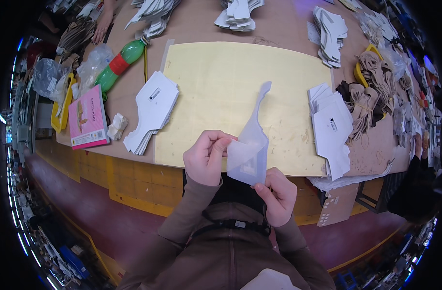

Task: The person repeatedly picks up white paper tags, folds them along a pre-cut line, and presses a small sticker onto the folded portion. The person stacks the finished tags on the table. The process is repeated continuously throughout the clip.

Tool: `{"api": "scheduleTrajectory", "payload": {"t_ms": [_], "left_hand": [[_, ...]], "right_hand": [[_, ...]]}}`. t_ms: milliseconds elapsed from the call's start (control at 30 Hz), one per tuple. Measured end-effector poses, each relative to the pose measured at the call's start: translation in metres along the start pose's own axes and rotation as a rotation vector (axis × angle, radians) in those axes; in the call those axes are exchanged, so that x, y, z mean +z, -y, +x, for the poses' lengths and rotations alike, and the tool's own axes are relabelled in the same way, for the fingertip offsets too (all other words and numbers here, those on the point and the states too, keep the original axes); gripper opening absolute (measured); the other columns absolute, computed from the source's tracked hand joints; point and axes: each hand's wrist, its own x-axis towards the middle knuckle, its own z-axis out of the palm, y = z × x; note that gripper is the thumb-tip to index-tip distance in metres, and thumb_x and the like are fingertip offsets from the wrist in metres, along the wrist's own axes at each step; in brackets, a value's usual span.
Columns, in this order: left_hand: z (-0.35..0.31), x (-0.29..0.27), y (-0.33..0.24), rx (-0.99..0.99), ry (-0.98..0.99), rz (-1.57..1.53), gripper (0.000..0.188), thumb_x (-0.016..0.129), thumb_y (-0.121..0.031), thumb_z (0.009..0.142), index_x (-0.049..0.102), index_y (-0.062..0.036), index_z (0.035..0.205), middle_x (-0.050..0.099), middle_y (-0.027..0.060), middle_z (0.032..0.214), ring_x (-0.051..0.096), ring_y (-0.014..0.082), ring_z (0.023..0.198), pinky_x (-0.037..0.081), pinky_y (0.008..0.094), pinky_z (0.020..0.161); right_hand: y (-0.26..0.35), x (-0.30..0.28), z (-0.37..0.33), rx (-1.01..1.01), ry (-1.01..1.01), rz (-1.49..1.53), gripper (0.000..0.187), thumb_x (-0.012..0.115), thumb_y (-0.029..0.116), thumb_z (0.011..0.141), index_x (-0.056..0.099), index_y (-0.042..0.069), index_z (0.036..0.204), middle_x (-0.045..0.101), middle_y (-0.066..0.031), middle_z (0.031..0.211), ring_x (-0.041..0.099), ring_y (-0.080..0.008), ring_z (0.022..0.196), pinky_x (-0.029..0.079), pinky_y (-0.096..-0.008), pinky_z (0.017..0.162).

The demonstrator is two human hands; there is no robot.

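Observation:
Just over the table's front edge I hold a thin, bluish-white shoe-upper-shaped cut piece [254,154] with a long narrow tail pointing away from me. My left hand [206,155] is closed, pinching a folded-over, translucent corner flap between thumb and fingers. Whether this flap is a separate backing layer I cannot tell. My right hand [278,197] pinches the piece's lower corner between thumb and forefinger. A pale rectangular patch shows through the middle of the piece. Under and beyond it lies a cream-yellow sheet [206,87].
Stacks of white cut pieces lie left [155,101] and right [332,125] of the sheet, others farther back. At left are a green bottle [129,52], a pink book [88,118] and a yellow bin [61,113]. Beige bundles [363,108] lie right. Another person's hand [104,26] rests far left.

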Motion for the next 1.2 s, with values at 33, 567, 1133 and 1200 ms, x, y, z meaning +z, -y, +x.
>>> {"api": "scheduleTrajectory", "payload": {"t_ms": [33, 567, 1133, 1200], "left_hand": [[0.003, 0.000, 0.000, 0.009, -0.023, 0.043, 0.012, 0.057, -0.006, 0.103, 0.061, 0.0061, 0.102, 0.075, 0.0135, 0.098, 0.067, 0.0105, 0.080, 0.056, 0.0248, 0.074], [0.057, -0.035, 0.025, -0.037, -0.158, 0.130, 0.012, 0.062, -0.006, 0.099, 0.066, 0.0039, 0.106, 0.070, 0.0061, 0.095, 0.066, 0.0137, 0.086, 0.057, 0.0290, 0.077], [-0.015, -0.010, -0.028, 0.349, 0.551, 0.349, 0.017, 0.076, 0.001, 0.083, 0.075, 0.0004, 0.100, 0.075, 0.0121, 0.112, 0.075, 0.0223, 0.083, 0.060, 0.0295, 0.071], [-0.014, -0.011, -0.030, 0.408, 0.582, 0.381, 0.018, 0.076, 0.001, 0.083, 0.074, 0.0001, 0.101, 0.075, 0.0116, 0.113, 0.076, 0.0219, 0.081, 0.060, 0.0287, 0.068]], "right_hand": [[-0.001, -0.001, -0.002, 0.024, -0.002, 0.026, 0.009, 0.068, -0.001, 0.090, 0.062, -0.003, 0.083, 0.064, -0.0123, 0.083, 0.059, -0.0244, 0.076, 0.047, -0.0320, 0.069], [-0.010, -0.014, -0.019, 0.103, -0.018, 0.214, 0.008, 0.065, -0.001, 0.094, 0.063, -0.007, 0.088, 0.069, -0.0135, 0.106, 0.064, -0.0173, 0.090, 0.050, -0.0284, 0.082], [0.007, -0.015, 0.006, 0.005, 0.075, -0.010, 0.013, 0.063, -0.007, 0.087, 0.063, -0.003, 0.100, 0.058, -0.0119, 0.087, 0.063, -0.0226, 0.079, 0.049, -0.0322, 0.072], [0.016, -0.016, 0.006, -0.070, 0.050, -0.152, 0.014, 0.065, -0.007, 0.084, 0.062, -0.003, 0.097, 0.057, -0.0133, 0.084, 0.062, -0.0274, 0.074, 0.048, -0.0347, 0.066]]}}
